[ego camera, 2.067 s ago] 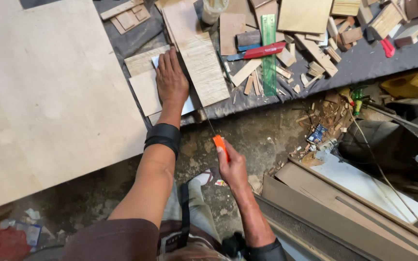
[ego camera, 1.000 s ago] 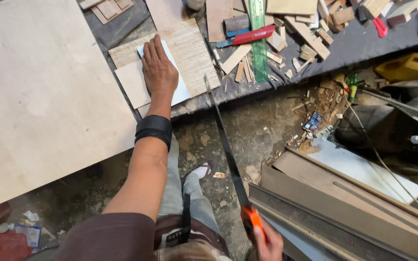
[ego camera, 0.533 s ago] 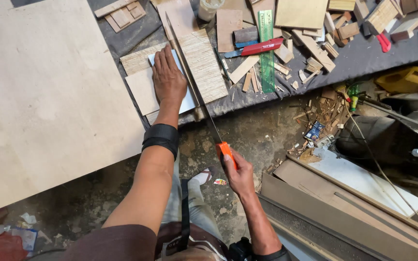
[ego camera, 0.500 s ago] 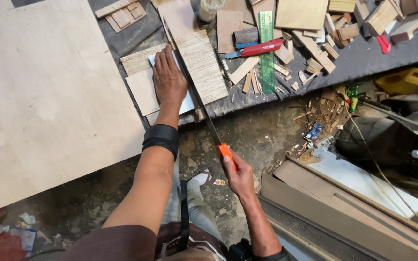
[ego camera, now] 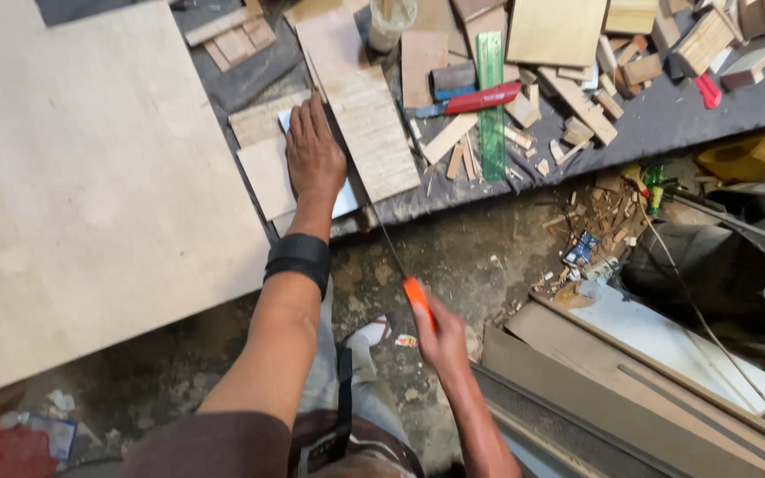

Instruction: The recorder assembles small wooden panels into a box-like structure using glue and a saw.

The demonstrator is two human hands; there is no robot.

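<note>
1. Your right hand [ego camera: 440, 329] has its grip wrapped tight around the orange handle of a handsaw [ego camera: 397, 265], down below the table edge [ego camera: 453, 190].
2. The saw's thin blade runs up and away from that hand to the table edge, meeting it just right of the pale board [ego camera: 267, 173] you are pressing.
3. Your left hand [ego camera: 313, 155] lies flat, fingers stretched out and closed on nothing, palm down on that pale board; a black wristband [ego camera: 298, 258] sits on the forearm.
4. Just right of the pale board lies a longer grained plank [ego camera: 360, 106], touching the saw line.
5. Further right of the board: a green ruler [ego camera: 490, 106], a red-handled cutter [ego camera: 480, 97] across it, and scattered wood offcuts [ego camera: 577, 97].
6. Left of the board lies a large plywood sheet [ego camera: 81, 186].
7. Below the board, the floor [ego camera: 471, 257] holds wood scraps and leaning panels [ego camera: 630, 389].
</note>
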